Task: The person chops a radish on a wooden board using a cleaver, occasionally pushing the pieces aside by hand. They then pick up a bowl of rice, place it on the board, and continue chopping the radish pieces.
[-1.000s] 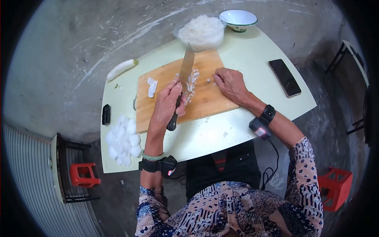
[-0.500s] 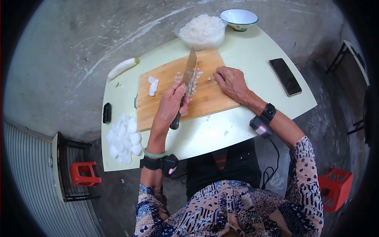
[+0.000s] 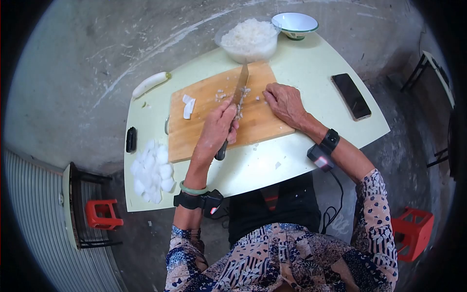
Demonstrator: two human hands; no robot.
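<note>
My left hand is wrapped round the black handle of a knife, its blade pointing away from me over the wooden cutting board. Small chopped white bits lie beside and partly under the blade. White strips rest on the board's left part. At the board's right edge rests my right hand, its fingers curled in; what they hold, if anything, is hidden.
Behind the board stand a clear bowl of shredded white food and a white bowl. A white radish, a black object and white slices are at left, a phone at right. Red stools flank the table.
My left hand and the knife have moved slightly to the right, so the blade now covers more of the chopped bits. My right hand has stayed in place.
</note>
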